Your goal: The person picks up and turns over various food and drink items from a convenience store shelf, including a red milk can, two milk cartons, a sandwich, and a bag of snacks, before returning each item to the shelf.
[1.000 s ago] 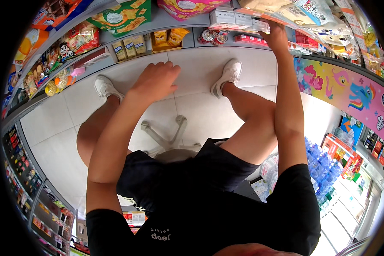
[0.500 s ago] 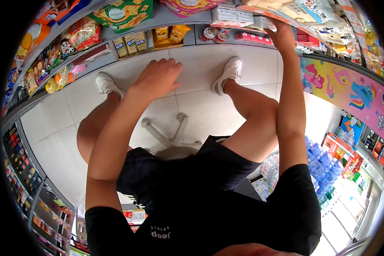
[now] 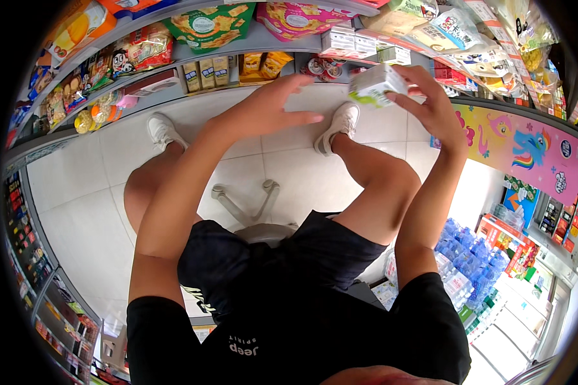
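My right hand (image 3: 438, 108) grips a small white-and-green box (image 3: 374, 85), thumb on its near side and fingers behind. It hangs in front of the lower shelf, above the floor, slightly blurred. To its left, my left hand (image 3: 263, 108) is open and holds nothing, thumb and fingers apart and pointing toward the box. Just beyond the box, several small white boxes (image 3: 347, 43) stand in a row on the shelf, with another white-and-green box (image 3: 394, 55) beside them.
Snack shelves curve across the far side. They hold a green bag (image 3: 209, 27), a pink bag (image 3: 295, 20), red cans (image 3: 324, 68) and yellow packets (image 3: 275, 64). A colourful cartoon panel (image 3: 526, 144) is at right, near blue bottle packs (image 3: 465, 260). A wheeled stool base (image 3: 247, 208) stands between my legs.
My right hand has drawn back from the shelf toward me, bringing out the white-and-green box. My left hand has moved right toward it, and its fingers have spread.
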Demonstrator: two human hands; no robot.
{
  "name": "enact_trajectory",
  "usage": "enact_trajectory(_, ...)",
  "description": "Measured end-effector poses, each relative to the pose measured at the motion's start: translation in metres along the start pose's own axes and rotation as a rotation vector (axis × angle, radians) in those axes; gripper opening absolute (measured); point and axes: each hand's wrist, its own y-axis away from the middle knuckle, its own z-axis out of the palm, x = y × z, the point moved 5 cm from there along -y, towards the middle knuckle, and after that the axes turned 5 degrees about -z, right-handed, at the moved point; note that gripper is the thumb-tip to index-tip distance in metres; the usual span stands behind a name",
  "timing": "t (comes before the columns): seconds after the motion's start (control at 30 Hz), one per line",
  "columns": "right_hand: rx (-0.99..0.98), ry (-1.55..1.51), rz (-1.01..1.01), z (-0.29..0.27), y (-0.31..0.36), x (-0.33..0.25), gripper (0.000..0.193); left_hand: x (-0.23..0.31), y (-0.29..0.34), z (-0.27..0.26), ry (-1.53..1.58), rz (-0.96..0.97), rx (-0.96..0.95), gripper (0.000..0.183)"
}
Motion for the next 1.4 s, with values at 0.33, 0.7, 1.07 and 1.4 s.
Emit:
enact_trajectory(0.33, -0.256, -0.979, -0.252, 0.075, -0.031, -0.046, 0.051, 0.024, 0.013, 0.013, 1.061, -0.147, -0.464, 0.066)
enact_trajectory(0.7, -0.216, -0.997, -0.150, 0.097, -0.059, -0.041, 0.110, 0.026, 0.013, 0.021, 1.207, -0.008, -0.479, 0.116)
enact_trajectory(1.07, 0.085, -1.251, -0.254, 0.123, -0.084, -0.061, 0.092, 0.018, 0.007, -0.001, 1.896, 0.318, -0.715, 0.107)
enact_trajectory(1.4, 0.148, -1.143, -0.369, 0.124, -0.080, -0.077, 0.105, 0.014, 0.009, -0.019, 1.513, 0.028, -0.178, 0.109)
